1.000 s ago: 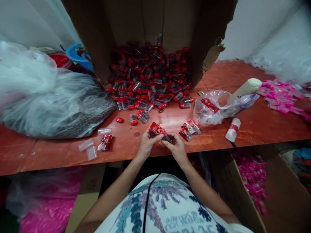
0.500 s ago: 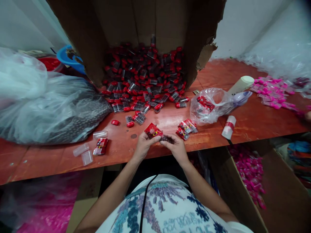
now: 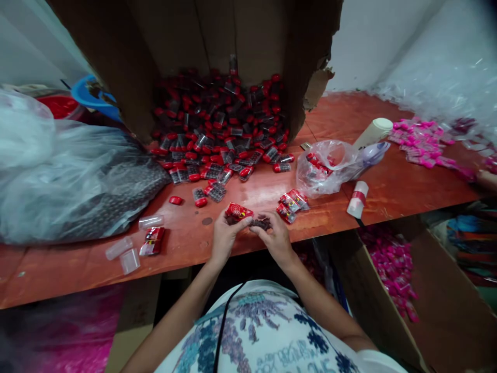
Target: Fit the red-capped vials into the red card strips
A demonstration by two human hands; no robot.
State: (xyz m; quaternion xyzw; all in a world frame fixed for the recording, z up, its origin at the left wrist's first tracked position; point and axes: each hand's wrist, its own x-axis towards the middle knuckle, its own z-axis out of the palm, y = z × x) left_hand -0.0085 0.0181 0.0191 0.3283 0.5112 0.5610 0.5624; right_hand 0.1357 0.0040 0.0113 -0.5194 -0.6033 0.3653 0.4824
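Note:
Near the table's front edge, my left hand [image 3: 224,239] pinches a red printed card [image 3: 238,211], thumb on top. Close beside it my right hand [image 3: 278,239] is curled round a small clump of dark beads [image 3: 261,224]; whether a clear container encloses them I cannot tell. The two thumbs nearly meet. Several red printed packets [image 3: 292,203] lie just right of my hands. Ahead is a heap of clear tubes with red caps [image 3: 221,129], filled with dark beads. To the left lie a loose red cap [image 3: 176,200], a stack of red cards [image 3: 152,241] and clear empty tubes [image 3: 129,260].
An open cardboard box [image 3: 116,67] surrounds the heap. A plastic bag of dark beads [image 3: 128,191] bulges on the left. A clear bag [image 3: 330,171], a white roll [image 3: 357,199] and pink pieces [image 3: 421,142] are on the right, with another person's hand [image 3: 487,178] at the edge.
The view has shifted slightly, so the table's things sit further left. The red card has tilted flatter in my left hand, and more of the dark beads show at my right fingers.

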